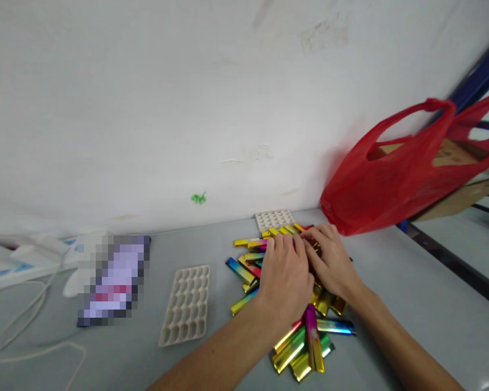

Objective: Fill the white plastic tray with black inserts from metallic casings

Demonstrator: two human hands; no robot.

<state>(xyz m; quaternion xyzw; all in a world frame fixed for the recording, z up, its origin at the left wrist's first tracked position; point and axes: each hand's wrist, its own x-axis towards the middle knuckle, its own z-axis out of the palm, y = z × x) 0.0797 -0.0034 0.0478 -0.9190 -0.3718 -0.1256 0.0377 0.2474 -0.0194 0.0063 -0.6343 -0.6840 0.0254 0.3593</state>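
A loose pile of shiny metallic pieces [302, 355], coloured gold, green, blue and magenta, lies on the grey table. My left hand [284, 274] rests over the middle of the pile, its fingers close together and their tips hidden among the pieces. Beside it, touching or nearly so, my right hand [330, 258] curls over the pile's upper right part. What either hand may hold is covered by the fingers. To the left is a pale tray [186, 304] with rows of oval hollows. Behind the pile sits a second pale tray [274, 219], partly covered by pieces.
A red plastic bag [383, 190] with cardboard inside leans at the back right. At the left are a blurred-out phone-like object [116, 279], white power strips [28, 260] and cables [41, 304]. A white wall [146, 108] stands along the table's [130, 353] back edge.
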